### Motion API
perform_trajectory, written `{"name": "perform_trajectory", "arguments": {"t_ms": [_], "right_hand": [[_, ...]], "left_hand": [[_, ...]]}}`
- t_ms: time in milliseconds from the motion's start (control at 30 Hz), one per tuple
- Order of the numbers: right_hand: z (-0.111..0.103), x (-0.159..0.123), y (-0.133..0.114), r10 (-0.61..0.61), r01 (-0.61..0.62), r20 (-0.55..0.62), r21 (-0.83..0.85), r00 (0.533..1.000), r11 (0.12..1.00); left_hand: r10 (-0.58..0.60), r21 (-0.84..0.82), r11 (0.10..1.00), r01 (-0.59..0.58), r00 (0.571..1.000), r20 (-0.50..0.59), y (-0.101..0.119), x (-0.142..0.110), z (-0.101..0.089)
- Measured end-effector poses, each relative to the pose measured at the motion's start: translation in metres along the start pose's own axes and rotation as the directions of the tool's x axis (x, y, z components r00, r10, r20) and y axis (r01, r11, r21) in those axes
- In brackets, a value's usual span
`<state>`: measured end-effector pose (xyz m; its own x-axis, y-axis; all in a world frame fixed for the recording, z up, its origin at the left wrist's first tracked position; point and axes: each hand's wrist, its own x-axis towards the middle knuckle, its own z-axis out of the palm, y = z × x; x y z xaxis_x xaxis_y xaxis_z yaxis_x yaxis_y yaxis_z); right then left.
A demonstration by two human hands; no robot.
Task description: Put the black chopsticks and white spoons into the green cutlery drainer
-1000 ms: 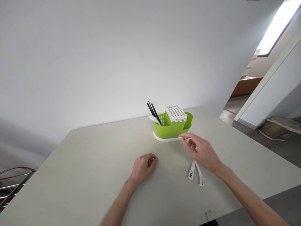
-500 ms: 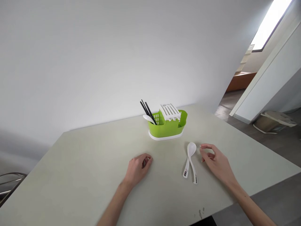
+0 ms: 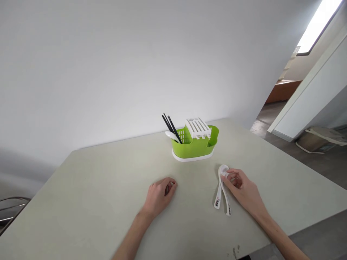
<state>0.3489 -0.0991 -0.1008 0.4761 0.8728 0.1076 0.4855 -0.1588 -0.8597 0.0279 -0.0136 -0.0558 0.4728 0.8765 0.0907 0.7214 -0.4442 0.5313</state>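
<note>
Two white spoons lie crossed on the table in front of my right hand (image 3: 244, 189). That hand's thumb and fingers close around the bowl end of the upper white spoon (image 3: 227, 202), partly hiding it. Beneath it is the lower white spoon (image 3: 218, 196), its dark-marked handle angled toward me. My left hand (image 3: 160, 195) rests on the table with its fingers curled together and nothing visible in them. Beyond both hands stands a green utensil caddy (image 3: 193, 150) with a white base, holding black chopsticks (image 3: 170, 124) and a white spoon (image 3: 172, 135) in its left compartment.
The pale table (image 3: 108, 180) meets a white wall (image 3: 121, 72) at the back. A slotted white rack (image 3: 198, 127) with small hooks tops the caddy's middle. On the floor at right is a brownish bin-like object (image 3: 320, 139).
My right hand has moved left onto the spoons and closed its fingers on the upper one's bowl end. My left hand has stayed put. The view has shifted slightly.
</note>
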Motion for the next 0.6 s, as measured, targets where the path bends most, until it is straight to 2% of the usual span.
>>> {"name": "perform_trajectory", "arguments": {"t_ms": [133,600], "right_hand": [[0.0017,-0.0003,-0.0013,0.005,-0.004,0.018,-0.061,1.000,0.998],[0.0040,-0.0033,-0.0044,0.047,-0.049,-0.019,-0.091,0.999,0.995]], "left_hand": [[0.004,0.003,1.000,-0.004,1.000,0.002,-0.0005,-0.0003,0.0007],[0.026,0.022,0.999,-0.026,1.000,-0.013,0.0008,-0.0018,0.0013]]}}
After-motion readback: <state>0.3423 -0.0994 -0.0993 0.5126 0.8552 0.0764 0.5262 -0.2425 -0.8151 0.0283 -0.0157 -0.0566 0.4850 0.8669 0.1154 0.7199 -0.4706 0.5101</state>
